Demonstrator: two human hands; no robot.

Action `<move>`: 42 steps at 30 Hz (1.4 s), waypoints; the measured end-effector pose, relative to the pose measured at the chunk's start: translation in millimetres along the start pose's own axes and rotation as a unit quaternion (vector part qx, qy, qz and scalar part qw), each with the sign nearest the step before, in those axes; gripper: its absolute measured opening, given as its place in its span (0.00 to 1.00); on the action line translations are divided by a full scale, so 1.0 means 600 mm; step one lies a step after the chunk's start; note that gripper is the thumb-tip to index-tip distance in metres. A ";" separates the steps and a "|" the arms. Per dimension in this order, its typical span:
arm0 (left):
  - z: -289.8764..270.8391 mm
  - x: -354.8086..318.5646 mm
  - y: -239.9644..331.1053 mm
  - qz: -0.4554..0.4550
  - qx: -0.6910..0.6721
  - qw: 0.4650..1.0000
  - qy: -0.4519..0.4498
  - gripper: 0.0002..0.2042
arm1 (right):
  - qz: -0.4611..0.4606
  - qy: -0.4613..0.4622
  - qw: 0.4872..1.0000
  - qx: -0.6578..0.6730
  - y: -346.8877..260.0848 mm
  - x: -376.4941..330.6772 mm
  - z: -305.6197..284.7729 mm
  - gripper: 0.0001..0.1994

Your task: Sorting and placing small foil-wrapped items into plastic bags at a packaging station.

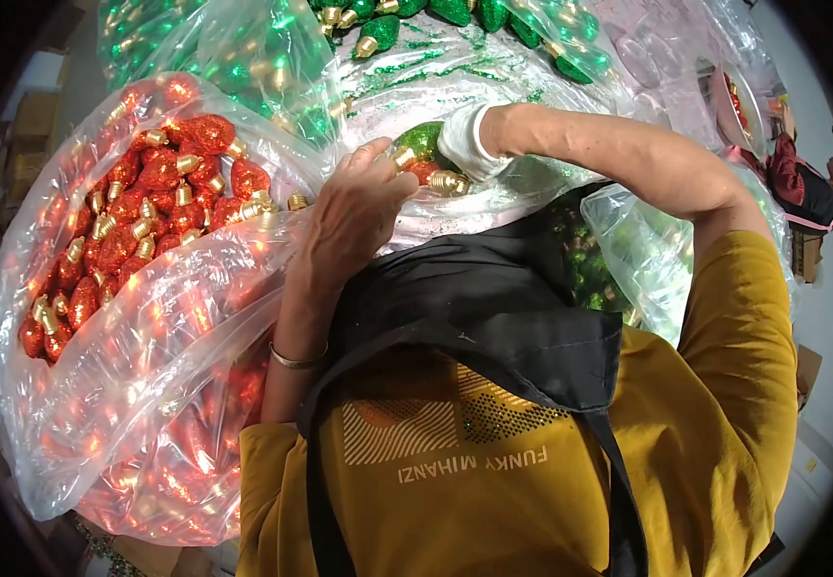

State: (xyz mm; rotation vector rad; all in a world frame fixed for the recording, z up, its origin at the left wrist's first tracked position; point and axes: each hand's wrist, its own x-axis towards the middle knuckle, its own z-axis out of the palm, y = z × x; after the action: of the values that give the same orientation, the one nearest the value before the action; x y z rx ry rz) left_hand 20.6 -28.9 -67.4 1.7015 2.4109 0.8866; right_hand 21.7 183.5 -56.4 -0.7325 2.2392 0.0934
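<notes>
In front of my body, a green glittery bulb ornament (423, 140) with a gold screw-type cap lies between my hands. My right hand (471, 144), in a white glove, curls against it from the right; its fingertips are hidden. My bare left hand (359, 197) is closed at the gold cap, index finger and thumb drawn together. Just below the green one is a red bulb ornament (424, 170), its gold cap pointing right; whether a hand grips it I cannot tell. A large clear plastic bag (41, 423) of red bulb ornaments (133, 216) opens beside my left arm.
Green bulb ornaments (378, 37) lie at the table's far side, beside a clear bag (243, 87) of green ones. The plastic-covered table (407, 96) carries green glitter. Another clear bag (647, 250) sits under my right arm. At far right is another person (801, 183).
</notes>
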 end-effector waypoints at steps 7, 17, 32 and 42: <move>-0.004 0.023 0.060 0.021 -0.047 0.995 0.086 0.10 | -0.040 0.057 0.998 -0.003 0.017 0.027 0.029 0.10; 0.000 0.078 0.054 -0.119 -0.062 0.973 -0.185 0.13 | -0.115 0.064 0.990 0.046 0.033 0.048 0.034 0.11; 0.012 0.092 0.037 -0.026 0.066 0.960 -0.270 0.06 | 0.187 0.156 0.966 0.082 -0.026 -0.035 -0.032 0.11; 0.027 0.045 0.037 0.014 0.045 0.999 0.008 0.03 | 0.156 0.145 0.970 0.114 0.007 0.002 -0.017 0.11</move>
State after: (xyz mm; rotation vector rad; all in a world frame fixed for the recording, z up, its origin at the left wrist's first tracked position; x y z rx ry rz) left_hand 34.9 6.4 -62.7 1.7689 2.4790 0.8111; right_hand 12.2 183.5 -51.0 -0.2797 2.5764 -0.1253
